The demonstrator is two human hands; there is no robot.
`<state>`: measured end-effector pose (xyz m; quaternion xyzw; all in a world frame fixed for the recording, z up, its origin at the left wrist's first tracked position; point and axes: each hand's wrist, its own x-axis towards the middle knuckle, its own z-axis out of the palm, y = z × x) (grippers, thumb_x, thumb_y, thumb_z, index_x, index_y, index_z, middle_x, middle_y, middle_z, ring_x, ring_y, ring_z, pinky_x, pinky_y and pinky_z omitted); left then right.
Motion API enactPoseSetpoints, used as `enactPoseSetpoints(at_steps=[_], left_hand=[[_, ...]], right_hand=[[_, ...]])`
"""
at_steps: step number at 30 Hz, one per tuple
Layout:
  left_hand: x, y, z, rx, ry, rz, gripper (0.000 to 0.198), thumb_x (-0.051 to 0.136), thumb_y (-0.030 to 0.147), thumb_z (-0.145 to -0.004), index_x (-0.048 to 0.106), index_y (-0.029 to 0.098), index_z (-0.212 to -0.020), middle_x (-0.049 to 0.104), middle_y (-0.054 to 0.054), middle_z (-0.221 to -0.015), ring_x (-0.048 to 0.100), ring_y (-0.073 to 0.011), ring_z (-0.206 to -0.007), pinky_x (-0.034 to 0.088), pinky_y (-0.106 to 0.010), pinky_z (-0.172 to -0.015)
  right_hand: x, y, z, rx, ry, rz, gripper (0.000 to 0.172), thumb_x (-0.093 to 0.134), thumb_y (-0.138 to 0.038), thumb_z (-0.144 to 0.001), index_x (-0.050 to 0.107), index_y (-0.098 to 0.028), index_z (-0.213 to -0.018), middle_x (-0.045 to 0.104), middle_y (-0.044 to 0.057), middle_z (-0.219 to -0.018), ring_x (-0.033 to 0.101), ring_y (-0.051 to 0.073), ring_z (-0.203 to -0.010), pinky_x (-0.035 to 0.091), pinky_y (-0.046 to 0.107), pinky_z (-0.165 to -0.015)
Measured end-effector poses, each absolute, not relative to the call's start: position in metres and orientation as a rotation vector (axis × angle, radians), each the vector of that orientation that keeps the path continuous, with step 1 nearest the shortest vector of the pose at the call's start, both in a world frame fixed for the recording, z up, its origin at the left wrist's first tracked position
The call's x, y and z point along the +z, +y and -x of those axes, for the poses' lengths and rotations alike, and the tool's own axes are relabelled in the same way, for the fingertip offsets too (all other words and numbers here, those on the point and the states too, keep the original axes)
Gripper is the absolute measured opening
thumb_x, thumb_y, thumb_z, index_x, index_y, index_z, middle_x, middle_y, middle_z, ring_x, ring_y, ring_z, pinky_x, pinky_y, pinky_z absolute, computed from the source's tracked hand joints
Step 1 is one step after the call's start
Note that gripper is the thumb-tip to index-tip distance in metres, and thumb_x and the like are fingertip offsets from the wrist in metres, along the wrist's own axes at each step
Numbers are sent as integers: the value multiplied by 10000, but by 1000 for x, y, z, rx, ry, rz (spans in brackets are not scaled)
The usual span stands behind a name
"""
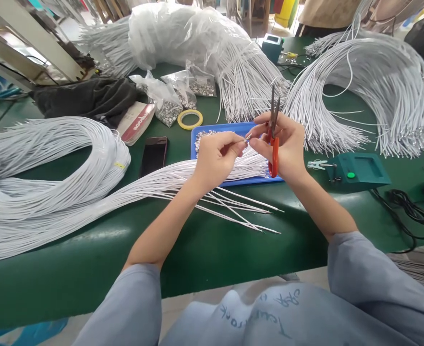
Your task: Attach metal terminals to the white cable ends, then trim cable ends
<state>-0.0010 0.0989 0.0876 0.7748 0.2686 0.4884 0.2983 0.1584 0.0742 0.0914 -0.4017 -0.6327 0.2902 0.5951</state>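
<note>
My left hand point(217, 156) pinches the end of a white cable above a blue tray point(229, 128). Close to its fingertips, my right hand point(284, 144) holds a pair of scissors point(274, 154) with orange-red handles, blades pointing up and slightly apart. The thumb and fingers of that hand also meet near the cable end, where a tiny piece is too small to make out. A bundle of white cables point(168, 178) runs from the left into the tray, below my hands. Small metal parts point(201, 139) lie in the tray's left corner.
A phone point(153, 156), yellow tape roll point(190, 119) and bags of metal parts point(168, 106) lie beyond the bundle. At right stands a green device point(363, 170) with a clip and black cord point(406, 211). Large cable coils point(381, 62) surround the work area.
</note>
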Motion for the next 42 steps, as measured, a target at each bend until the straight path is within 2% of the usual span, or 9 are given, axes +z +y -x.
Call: enactPoseSetpoints(at_steps=[7,11,15,21,24,30,34,38,42], left_hand=[[86,99,-1,1306,760,-2064,321,608,392,-901,655,171,-674,655,-16,-600,561,-112,-542,420,-246,-512],[84,99,-3,1287,801,-2027,311,627,408,-889,680,173,-691,687,-20,-628,580,-118,-546,431,-252,-513],[85,101,-2,1267,774,-2004,315,636,429,-882,692,174,-705,693,-20,-628,583,-121,-543,425,-253,-510],[87,112,4,1062,586,-1997,490,546,542,-917,637,174,-607,645,-27,-573,570,-122,-544,433,-260,-547],[87,115,4,1044,552,-1960,499,576,578,-885,632,171,-602,652,-37,-595,576,-126,-570,443,-264,-560],[84,112,0,1206,733,-1981,273,711,407,-815,675,174,-679,683,-18,-686,574,-112,-614,436,-245,-544],[83,109,-1,1273,805,-2014,186,717,292,-794,670,174,-657,659,-6,-656,533,-100,-574,411,-249,-518],[82,109,-2,1290,820,-2011,164,729,257,-772,668,178,-641,650,0,-637,513,-99,-559,398,-253,-513],[79,113,-2,1279,813,-1996,189,716,300,-792,679,175,-656,666,-2,-635,518,-99,-554,400,-246,-512]], right_hand=[[91,73,-158,568,-1496,1064,347,681,-526,-777,582,-253,-968,689,-7,-773,657,158,-703,561,352,-657],[88,74,-159,497,-1561,1122,300,630,-485,-831,582,-261,-1023,671,9,-805,653,172,-754,545,355,-664],[87,75,-159,498,-1524,1040,249,655,-425,-808,568,-260,-972,656,-8,-759,629,158,-695,525,346,-635],[83,76,-156,442,-1519,1083,252,638,-431,-807,559,-268,-983,657,-16,-765,583,143,-633,484,334,-572],[82,77,-155,428,-1509,1077,227,625,-412,-813,556,-273,-979,668,-17,-781,578,140,-628,482,334,-572],[88,78,-161,523,-1471,1010,208,613,-356,-828,538,-270,-1001,669,-22,-763,663,161,-734,548,363,-711],[91,75,-161,489,-1533,1083,256,626,-452,-840,570,-274,-1016,666,-15,-761,660,169,-732,546,358,-671],[92,73,-160,436,-1586,1134,311,651,-506,-822,612,-262,-1010,659,-8,-764,633,167,-713,536,353,-649],[92,74,-161,456,-1575,1136,347,661,-519,-808,632,-247,-1022,664,-7,-768,627,161,-708,542,351,-671]])
